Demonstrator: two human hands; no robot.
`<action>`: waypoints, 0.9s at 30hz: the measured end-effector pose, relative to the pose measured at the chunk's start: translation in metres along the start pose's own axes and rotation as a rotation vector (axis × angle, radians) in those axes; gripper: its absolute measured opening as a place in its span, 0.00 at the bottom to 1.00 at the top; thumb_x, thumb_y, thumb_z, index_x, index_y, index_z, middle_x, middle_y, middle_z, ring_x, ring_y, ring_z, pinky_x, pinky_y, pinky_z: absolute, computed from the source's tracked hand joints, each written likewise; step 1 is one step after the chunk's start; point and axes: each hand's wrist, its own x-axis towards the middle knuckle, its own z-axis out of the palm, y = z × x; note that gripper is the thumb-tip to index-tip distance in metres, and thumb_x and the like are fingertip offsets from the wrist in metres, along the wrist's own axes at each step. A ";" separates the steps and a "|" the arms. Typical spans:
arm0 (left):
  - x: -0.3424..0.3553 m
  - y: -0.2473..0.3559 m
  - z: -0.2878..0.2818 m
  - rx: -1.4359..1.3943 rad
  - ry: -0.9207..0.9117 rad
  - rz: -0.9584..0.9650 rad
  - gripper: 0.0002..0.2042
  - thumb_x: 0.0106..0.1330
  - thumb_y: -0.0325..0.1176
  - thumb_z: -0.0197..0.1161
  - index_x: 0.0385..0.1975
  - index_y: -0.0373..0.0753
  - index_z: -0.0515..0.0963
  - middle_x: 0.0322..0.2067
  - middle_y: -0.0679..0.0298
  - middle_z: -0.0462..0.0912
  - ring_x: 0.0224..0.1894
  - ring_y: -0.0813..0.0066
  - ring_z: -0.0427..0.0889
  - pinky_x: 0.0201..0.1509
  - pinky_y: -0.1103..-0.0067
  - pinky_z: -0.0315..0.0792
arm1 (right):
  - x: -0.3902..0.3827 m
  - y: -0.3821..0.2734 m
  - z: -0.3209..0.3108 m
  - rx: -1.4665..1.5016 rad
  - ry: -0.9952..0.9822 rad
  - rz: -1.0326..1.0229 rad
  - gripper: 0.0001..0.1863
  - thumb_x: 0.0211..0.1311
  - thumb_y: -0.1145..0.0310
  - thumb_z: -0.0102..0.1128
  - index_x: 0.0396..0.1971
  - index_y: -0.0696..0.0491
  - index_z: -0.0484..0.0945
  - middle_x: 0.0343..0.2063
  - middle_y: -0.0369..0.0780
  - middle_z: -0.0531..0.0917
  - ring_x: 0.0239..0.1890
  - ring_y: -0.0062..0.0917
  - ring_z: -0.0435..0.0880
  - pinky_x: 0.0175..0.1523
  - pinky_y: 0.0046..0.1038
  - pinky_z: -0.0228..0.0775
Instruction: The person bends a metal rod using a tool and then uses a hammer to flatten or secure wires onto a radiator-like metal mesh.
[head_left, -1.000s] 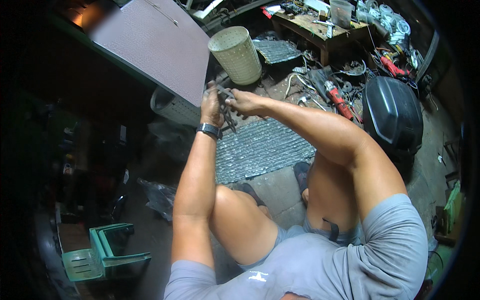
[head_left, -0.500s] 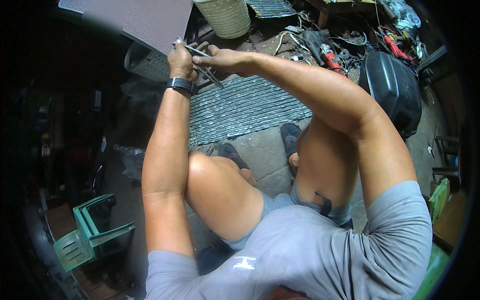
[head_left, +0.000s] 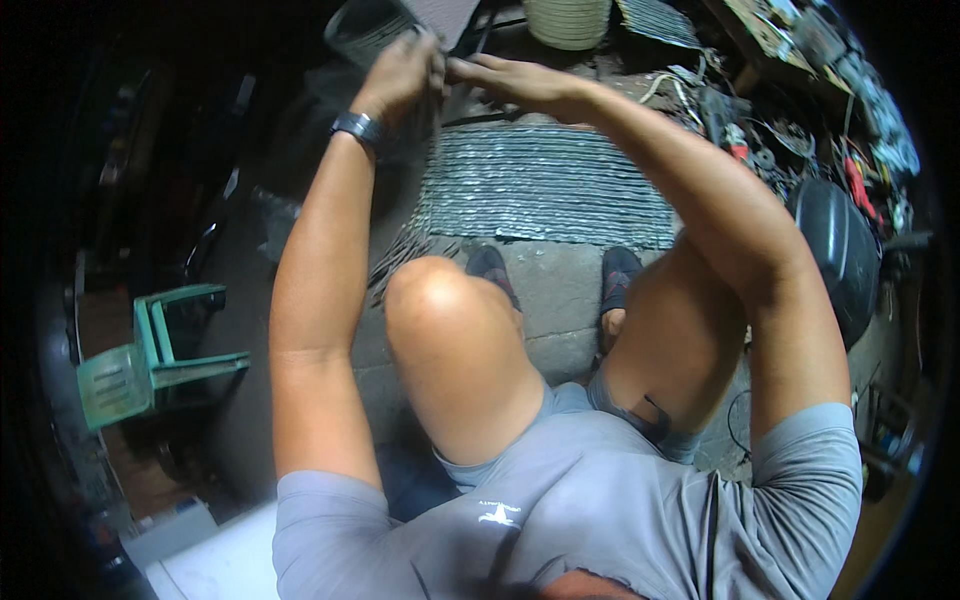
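Observation:
My left hand (head_left: 402, 76), with a dark wristwatch (head_left: 357, 128) on its wrist, is raised at the top of the view. Motion blurs its curled fingers, which close on something dark that I cannot make out. My right hand (head_left: 520, 85) reaches in from the right beside it, its fingers stretched toward the left hand and their tips smeared. Below the hands lies a grey-green ribbed mat (head_left: 550, 185) on the floor. Loose strands (head_left: 405, 255) trail from the mat's left edge, near my left knee.
A pale woven basket (head_left: 568, 22) stands beyond the mat, with another container (head_left: 365, 30) behind my left hand. At right are a black rounded case (head_left: 838, 255), a red-handled tool (head_left: 858, 185) and tangled cables. A green plastic chair (head_left: 165, 350) is at left.
The view has shifted, so the mat and chair sit differently in it. Thin grey rod-like pieces showed clearly between my hands before; now that spot is blurred. My right fingers have straightened.

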 end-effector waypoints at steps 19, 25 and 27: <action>-0.137 -0.303 -0.085 1.182 -0.178 -0.144 0.26 0.70 0.38 0.64 0.65 0.35 0.71 0.62 0.44 0.74 0.64 0.39 0.71 0.69 0.58 0.67 | -0.164 0.363 -0.192 -0.894 -0.082 0.490 0.22 0.68 0.51 0.65 0.48 0.56 0.81 0.46 0.53 0.86 0.53 0.50 0.84 0.56 0.49 0.75; -0.016 -0.224 -0.033 1.231 -0.650 0.087 0.17 0.69 0.35 0.64 0.54 0.34 0.79 0.54 0.49 0.80 0.57 0.47 0.77 0.63 0.61 0.72 | -0.066 0.396 -0.167 -0.849 0.221 0.315 0.18 0.67 0.60 0.65 0.51 0.55 0.78 0.53 0.49 0.79 0.59 0.48 0.79 0.60 0.48 0.74; 0.030 -0.230 0.028 1.229 -0.782 0.155 0.16 0.69 0.36 0.64 0.53 0.35 0.79 0.52 0.49 0.82 0.55 0.46 0.78 0.61 0.61 0.73 | -0.039 0.418 -0.181 -0.849 0.323 0.288 0.13 0.65 0.67 0.59 0.47 0.55 0.81 0.52 0.49 0.81 0.60 0.48 0.79 0.61 0.48 0.75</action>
